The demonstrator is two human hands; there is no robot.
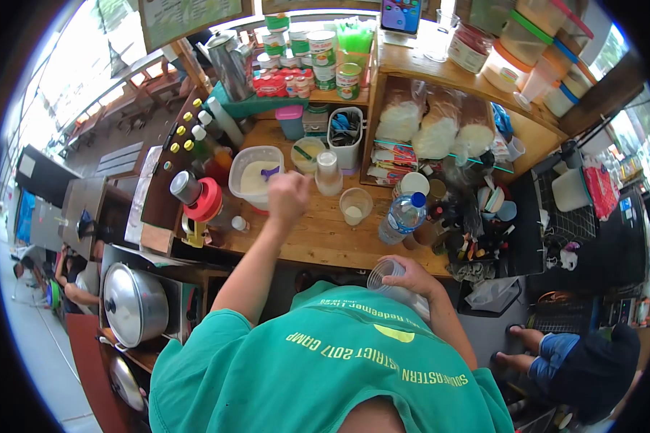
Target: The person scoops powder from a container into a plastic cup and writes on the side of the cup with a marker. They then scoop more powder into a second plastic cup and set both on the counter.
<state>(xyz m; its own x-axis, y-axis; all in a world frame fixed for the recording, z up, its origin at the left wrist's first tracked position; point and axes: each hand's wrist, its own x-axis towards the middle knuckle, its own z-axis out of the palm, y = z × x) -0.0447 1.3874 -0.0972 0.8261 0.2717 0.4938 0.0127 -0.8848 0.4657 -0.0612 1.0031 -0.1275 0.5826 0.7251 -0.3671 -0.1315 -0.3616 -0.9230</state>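
Observation:
My left hand [290,198] is closed above the wooden counter, beside the right edge of a white tub [247,187] of white powder with a purple scoop [269,173]; what its fingers hold, if anything, I cannot make out. Close to my chest, my right hand [414,274] is wrapped round a stack of clear plastic cups [384,273]. A clear cup [355,206] with something white in its bottom stands on the counter between the hands. Behind it stand an upside-down cup stack [328,173] and a round container [307,154] with a green scoop.
A water bottle [403,218] stands right of the cup. On the left are a red-lidded jar [204,200] and syrup bottles [214,148]. Cans [323,58] and bagged goods [435,131] line the back. A large pot [135,305] sits lower left; another person [585,368] is lower right.

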